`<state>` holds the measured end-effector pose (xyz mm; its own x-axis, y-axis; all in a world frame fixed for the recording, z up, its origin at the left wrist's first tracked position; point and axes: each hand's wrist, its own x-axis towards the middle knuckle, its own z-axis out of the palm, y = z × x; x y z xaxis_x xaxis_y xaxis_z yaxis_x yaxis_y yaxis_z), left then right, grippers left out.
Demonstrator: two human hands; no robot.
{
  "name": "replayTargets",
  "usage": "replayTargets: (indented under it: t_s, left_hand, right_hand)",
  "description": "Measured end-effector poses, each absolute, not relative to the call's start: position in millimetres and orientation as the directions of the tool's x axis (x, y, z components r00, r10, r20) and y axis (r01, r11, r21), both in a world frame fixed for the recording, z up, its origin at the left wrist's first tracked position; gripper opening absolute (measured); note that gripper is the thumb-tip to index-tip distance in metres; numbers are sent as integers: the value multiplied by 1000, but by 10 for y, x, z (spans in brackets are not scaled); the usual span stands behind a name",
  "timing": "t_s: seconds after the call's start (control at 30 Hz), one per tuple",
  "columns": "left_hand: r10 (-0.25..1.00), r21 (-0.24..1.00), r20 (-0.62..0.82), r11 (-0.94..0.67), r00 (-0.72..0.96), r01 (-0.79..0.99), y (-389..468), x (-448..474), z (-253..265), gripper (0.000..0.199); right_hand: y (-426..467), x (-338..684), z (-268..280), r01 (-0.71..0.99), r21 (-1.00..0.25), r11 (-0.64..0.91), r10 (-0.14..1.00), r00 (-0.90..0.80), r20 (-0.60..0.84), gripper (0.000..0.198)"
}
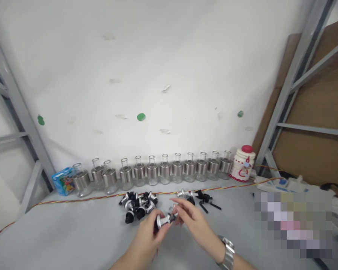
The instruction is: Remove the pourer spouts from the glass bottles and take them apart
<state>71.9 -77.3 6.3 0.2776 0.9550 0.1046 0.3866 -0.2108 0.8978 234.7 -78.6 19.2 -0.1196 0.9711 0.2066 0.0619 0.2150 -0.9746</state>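
A small silver and black spout point(163, 219) sits low over the gray table point(73, 232), pinched by both hands. The left hand point(146, 236) wraps its fingers around it. The right hand point(193, 221) pinches its tip. A pile of spouts point(138, 204) lies just behind. 12 glass bottles point(152, 172) line the wall.

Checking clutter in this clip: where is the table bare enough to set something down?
Bare: table left of the spout pile, below the cord; also between right hand and blurred patch. Crowded: bottle row along the wall, pile, hands.
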Motion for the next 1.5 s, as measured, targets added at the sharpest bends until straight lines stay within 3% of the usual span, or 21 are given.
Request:
replayTargets:
  t_s: [0.13,0.3,0.4,0.67,0.93,1.07,1.23,1.4,1.5]
  left_hand:
    - [912,653,183,-391,367,648,-780,651,78,20]
    - [843,585,193,-509,502,631,-786,629,44,24]
    - [838,572,175,-513,517,639,-816,638,67,23]
    - [834,662,94,-461,544,591,-874,660,176,21]
    - [874,630,102,-427,476,649,-901,679,93,24]
    - [834,719,95,-435,543,542,-912,671,118,26]
    - [865,846,120,-346,488,406,-957,709,225,31]
    - [939,910,70,-199,336,365,-954,764,219,27]
    - [963,947,-16,-71,268,313,-891,777,120,35]
  right_hand:
    - [-812,2358,235,121,-963,239,961,-170,217,29]
    - [-848,2358,230,412,-839,355,917,-330,226,32]
    - [-847,2345,199,454,-816,357,913,-353,203,34]
    - [-802,2398,140,310,-948,73,903,-425,-69,35]
    - [-801,2401,133,442,-885,149,934,-357,-21,32]
    - [-609,2644,152,648,-752,122,992,-90,84,26]
    - [-381,3108,259,726,-685,50,986,72,149,21]
    - [-381,3158,331,763,-643,64,972,97,212,19]
    - [-497,2982,357,751,-635,181,955,21,297,26]
